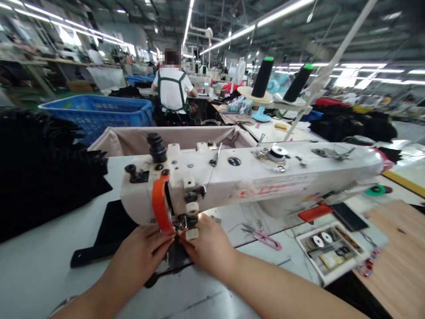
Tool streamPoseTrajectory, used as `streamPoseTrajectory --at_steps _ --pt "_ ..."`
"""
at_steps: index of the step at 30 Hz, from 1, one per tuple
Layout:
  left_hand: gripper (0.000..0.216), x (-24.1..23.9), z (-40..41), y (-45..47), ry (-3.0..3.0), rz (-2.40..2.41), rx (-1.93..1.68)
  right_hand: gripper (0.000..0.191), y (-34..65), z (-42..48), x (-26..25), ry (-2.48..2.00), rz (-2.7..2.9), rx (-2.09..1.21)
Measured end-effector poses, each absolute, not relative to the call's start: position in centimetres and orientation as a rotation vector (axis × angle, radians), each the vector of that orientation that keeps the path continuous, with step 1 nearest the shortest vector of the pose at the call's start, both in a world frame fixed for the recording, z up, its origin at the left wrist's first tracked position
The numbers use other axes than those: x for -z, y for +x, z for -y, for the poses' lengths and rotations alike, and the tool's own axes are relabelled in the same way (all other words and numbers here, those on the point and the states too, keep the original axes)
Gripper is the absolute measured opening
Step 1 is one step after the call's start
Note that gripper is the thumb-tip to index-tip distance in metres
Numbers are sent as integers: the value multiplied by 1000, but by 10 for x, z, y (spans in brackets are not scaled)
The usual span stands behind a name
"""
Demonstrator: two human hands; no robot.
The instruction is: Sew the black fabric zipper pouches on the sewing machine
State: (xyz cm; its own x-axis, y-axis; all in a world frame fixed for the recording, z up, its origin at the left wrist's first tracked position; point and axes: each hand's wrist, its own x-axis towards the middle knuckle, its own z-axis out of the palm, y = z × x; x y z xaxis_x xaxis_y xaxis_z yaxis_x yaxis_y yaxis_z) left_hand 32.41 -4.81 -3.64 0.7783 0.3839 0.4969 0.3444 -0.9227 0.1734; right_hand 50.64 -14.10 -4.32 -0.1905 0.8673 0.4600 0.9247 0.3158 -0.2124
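A white sewing machine (226,177) with an orange guard (160,204) by its needle stands before me. My left hand (142,248) is closed at the left of the presser foot, its fingertips pinching the edge of a black fabric piece (174,257). From the other side, my right hand (210,243) is closed on the same piece, thumb and fingers beside the needle. The fingertips almost meet under the machine head, and the exact grip is partly hidden. Left of my left hand lies a dark folded fabric panel (114,226).
A tall black fabric pile (43,173) stands at the left. Pink-handled thread snips (264,237), a tray of bobbins (332,250) and a dark phone-like slab (348,216) lie right. Behind are a blue crate (99,110), black thread cones (263,77) and a seated person (172,88).
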Motion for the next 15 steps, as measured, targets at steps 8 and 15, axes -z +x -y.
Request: streamPoseTrajectory --at_steps 8,15 --pt "29 47 42 323 2887 -678 -835 13 505 140 43 -1643 2085 85" --pt "34 30 54 318 2814 -730 -578 17 511 145 29 -1606 2064 11"
